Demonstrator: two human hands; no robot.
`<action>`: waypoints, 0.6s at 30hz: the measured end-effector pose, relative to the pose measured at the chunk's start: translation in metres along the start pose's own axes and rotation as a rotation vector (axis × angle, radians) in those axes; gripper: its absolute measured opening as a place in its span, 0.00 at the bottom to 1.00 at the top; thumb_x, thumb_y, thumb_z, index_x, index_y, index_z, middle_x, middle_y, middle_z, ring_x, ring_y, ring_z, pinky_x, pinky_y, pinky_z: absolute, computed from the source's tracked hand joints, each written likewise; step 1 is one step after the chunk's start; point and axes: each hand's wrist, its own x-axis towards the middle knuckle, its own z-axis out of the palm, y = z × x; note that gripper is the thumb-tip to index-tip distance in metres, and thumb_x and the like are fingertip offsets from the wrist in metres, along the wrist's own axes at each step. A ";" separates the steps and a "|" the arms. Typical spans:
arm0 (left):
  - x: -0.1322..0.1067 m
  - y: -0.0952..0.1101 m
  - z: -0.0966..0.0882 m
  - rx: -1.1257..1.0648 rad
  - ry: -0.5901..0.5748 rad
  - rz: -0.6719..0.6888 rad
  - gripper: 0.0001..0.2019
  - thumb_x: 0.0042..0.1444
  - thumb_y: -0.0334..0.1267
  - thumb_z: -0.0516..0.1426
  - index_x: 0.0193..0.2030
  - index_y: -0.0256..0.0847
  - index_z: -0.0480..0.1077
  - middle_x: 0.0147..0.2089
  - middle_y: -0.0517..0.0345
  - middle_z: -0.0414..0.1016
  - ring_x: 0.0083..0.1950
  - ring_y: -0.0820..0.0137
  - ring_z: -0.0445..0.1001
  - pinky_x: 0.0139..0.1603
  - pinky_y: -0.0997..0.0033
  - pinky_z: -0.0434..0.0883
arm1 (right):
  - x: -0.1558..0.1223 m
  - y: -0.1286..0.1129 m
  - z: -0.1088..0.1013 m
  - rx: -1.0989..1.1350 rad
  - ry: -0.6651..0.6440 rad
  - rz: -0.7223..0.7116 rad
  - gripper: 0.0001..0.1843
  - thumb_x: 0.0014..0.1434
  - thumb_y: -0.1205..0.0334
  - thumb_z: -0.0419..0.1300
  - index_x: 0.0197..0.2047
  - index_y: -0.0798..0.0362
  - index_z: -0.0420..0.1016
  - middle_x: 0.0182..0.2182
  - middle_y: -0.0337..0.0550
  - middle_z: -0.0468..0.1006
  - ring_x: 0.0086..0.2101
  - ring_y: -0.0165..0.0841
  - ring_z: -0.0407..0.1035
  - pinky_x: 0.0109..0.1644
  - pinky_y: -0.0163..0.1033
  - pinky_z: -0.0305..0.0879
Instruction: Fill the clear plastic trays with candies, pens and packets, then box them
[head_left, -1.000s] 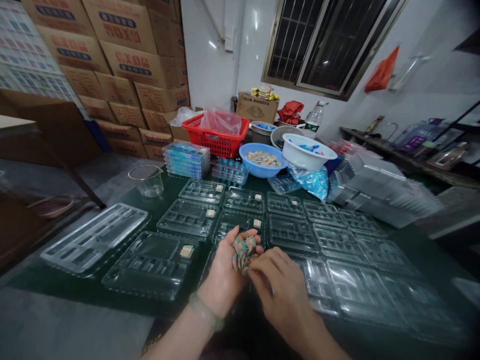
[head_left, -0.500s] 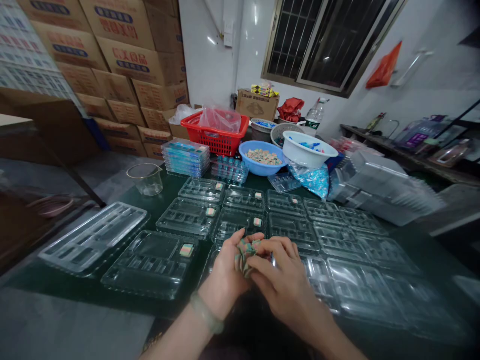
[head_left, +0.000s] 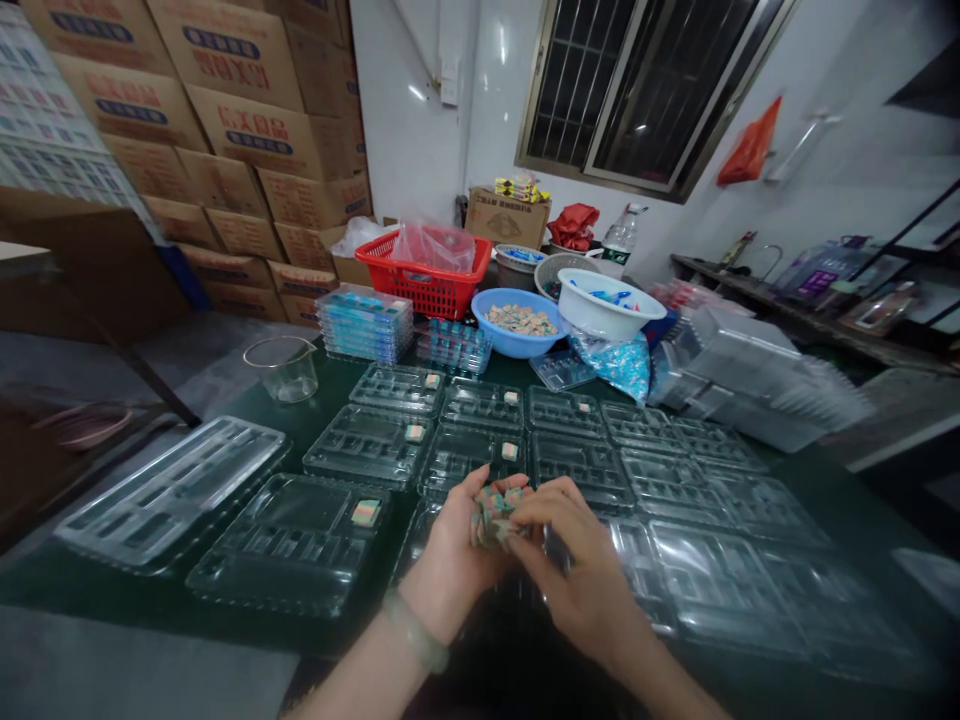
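Observation:
My left hand (head_left: pixel 457 545) is cupped, palm up, around a small pile of pastel-striped candies (head_left: pixel 491 505). Thumb and fingers of my right hand (head_left: pixel 574 560) pinch at the near right side of that pile, apparently on one candy, partly hidden by the fingers. Both hands are over rows of clear plastic blister trays (head_left: pixel 285 545) with moulded compartments. A single striped candy (head_left: pixel 366 513) lies in the upper right compartment of the near left tray. Several trays behind it hold one in the same corner, while the trays at the right show none.
On the green table's far side stand a blue basin (head_left: pixel 517 345) of striped candies, a white basin (head_left: pixel 607 305), a red basket (head_left: pixel 424 275) and stacked filled trays (head_left: pixel 365 325). A clear measuring cup (head_left: pixel 283 372) is at left. Stacked plastic trays (head_left: pixel 742 370) lean at right.
The view has shifted slightly, so the table sits a little lower and further left. My right fingers have moved slightly over the candies, uncovering more of the pile; my left hand still cups them.

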 end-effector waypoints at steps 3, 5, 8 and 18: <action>0.000 -0.002 -0.001 0.018 -0.003 -0.016 0.11 0.54 0.38 0.51 0.29 0.30 0.67 0.23 0.52 0.70 0.23 0.69 0.70 0.25 0.71 0.67 | 0.006 0.001 -0.004 0.106 0.130 0.219 0.03 0.55 0.66 0.56 0.34 0.52 0.70 0.31 0.39 0.71 0.33 0.31 0.65 0.38 0.36 0.62; -0.004 -0.004 0.001 0.087 -0.008 0.022 0.11 0.53 0.39 0.54 0.29 0.31 0.68 0.23 0.54 0.70 0.23 0.72 0.68 0.21 0.76 0.64 | 0.010 0.002 -0.005 0.155 0.208 0.333 0.03 0.53 0.64 0.58 0.33 0.53 0.71 0.29 0.38 0.71 0.31 0.30 0.65 0.36 0.34 0.62; -0.015 -0.010 0.003 0.342 -0.039 0.184 0.11 0.49 0.40 0.58 0.33 0.33 0.69 0.24 0.58 0.67 0.23 0.76 0.65 0.17 0.81 0.55 | 0.013 0.004 -0.001 0.248 0.263 0.421 0.06 0.52 0.61 0.60 0.32 0.54 0.71 0.26 0.38 0.71 0.28 0.29 0.65 0.33 0.33 0.61; -0.020 -0.011 -0.008 0.796 0.066 0.399 0.11 0.46 0.42 0.61 0.30 0.36 0.69 0.18 0.61 0.62 0.18 0.79 0.58 0.15 0.81 0.48 | 0.017 0.015 -0.005 0.499 0.111 0.476 0.11 0.52 0.58 0.59 0.26 0.58 0.70 0.22 0.36 0.69 0.25 0.26 0.63 0.30 0.30 0.60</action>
